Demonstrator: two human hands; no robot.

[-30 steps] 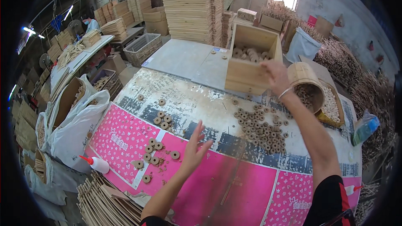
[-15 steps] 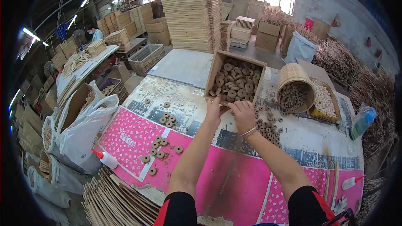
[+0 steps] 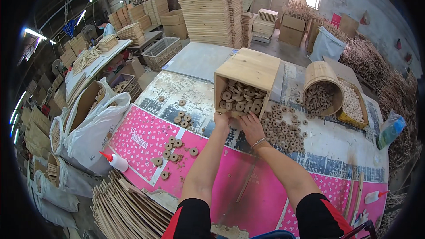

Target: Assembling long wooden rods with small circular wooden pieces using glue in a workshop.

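A wooden box (image 3: 250,65) lies tipped on the table with its open side facing me. Round brown wooden wheels with centre holes (image 3: 241,97) are heaped inside it. At the lower left corner of the opening, my left hand (image 3: 222,120) is closed on the box's edge. My right hand (image 3: 251,129) grips the same near edge further right, its fingertips at the rim. Part of both hands' fingers is hidden by the box edge. Loose wheels (image 3: 287,132) are spread to the right of the box, and a few more wheels (image 3: 171,147) lie on the pink sheet at left.
A tipped wooden bucket (image 3: 319,73) of small brown pieces and a tray of pale pieces (image 3: 352,99) stand at right. Glue bottles (image 3: 118,162) lie near both table sides. White sacks (image 3: 95,137) crowd the left edge; stacked boards (image 3: 206,15) rise behind.
The box has tipped over toward me, from opening upward to opening forward, and the wheels inside have slid down to its near side. Both hands stay at its near edge, slightly lower.
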